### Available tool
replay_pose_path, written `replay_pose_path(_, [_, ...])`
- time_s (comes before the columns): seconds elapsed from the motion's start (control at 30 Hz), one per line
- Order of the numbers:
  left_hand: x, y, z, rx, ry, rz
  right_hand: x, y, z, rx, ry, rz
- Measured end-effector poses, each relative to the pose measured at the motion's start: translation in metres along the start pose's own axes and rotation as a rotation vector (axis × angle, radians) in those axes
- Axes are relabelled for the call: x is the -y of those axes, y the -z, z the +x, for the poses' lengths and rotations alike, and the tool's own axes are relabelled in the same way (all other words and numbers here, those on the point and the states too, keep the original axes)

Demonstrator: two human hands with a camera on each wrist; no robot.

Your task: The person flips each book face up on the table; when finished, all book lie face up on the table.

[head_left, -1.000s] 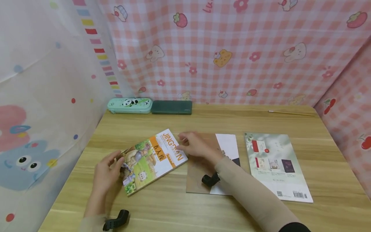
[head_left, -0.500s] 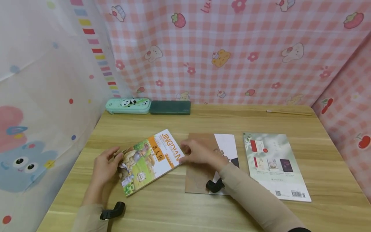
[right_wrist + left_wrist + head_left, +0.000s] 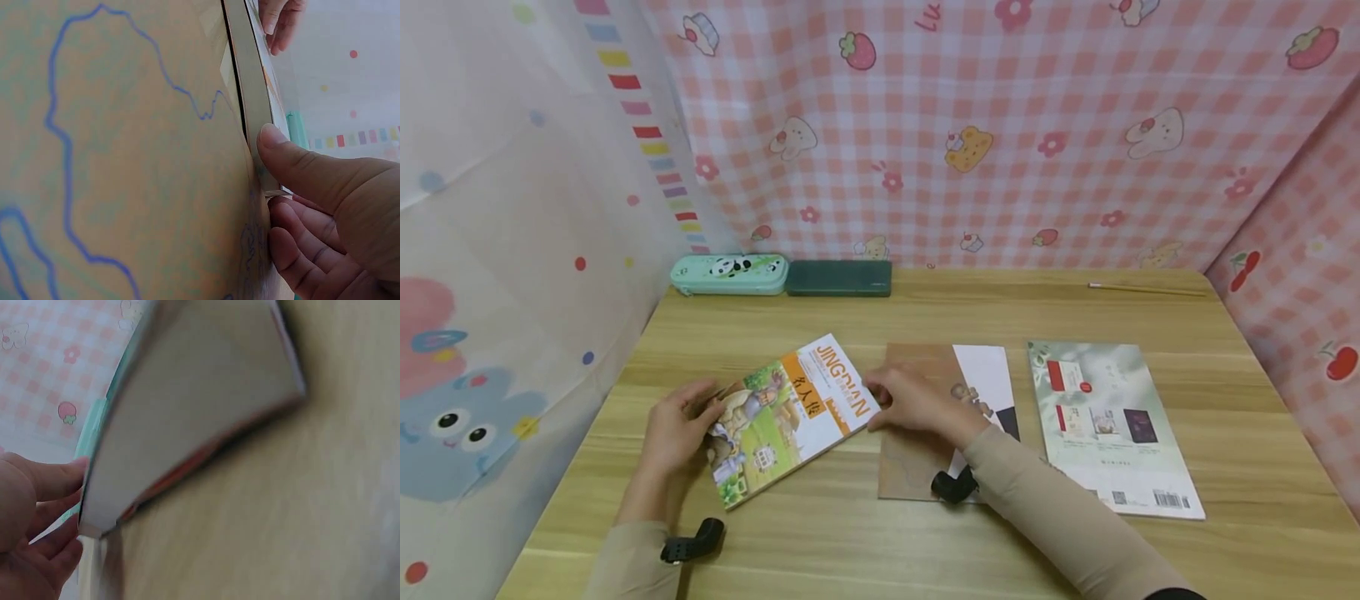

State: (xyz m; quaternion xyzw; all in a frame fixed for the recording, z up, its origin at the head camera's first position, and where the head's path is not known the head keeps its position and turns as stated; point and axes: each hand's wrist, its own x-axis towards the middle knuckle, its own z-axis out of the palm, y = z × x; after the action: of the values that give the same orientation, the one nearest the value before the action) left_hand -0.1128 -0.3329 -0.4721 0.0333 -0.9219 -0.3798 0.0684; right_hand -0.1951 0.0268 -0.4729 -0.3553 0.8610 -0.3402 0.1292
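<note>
Your left hand pinches the left end of the colourful book, your right hand its right end; whether it lies flat is hard to tell. It sits askew nearer the left edge of the table, beside the brown-and-white booklet; a pencil lies near the far right corner.

Study nook: wooden desk, books

The book is smooth paper (the wood-grained table has a soft sheen).
</note>
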Motion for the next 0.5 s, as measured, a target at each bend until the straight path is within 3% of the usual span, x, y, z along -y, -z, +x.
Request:
replay_pose_path(0.23, [0.008,0.000,-0.005,0.013,0.025,0.022,-0.003,0.000,0.006,-0.009,-0.051,0.007])
replay_pose_path(0.5, [0.006,0.001,-0.015,0.017,0.027,0.046,-0.007,0.005,0.014,-0.030,-0.072,0.060])
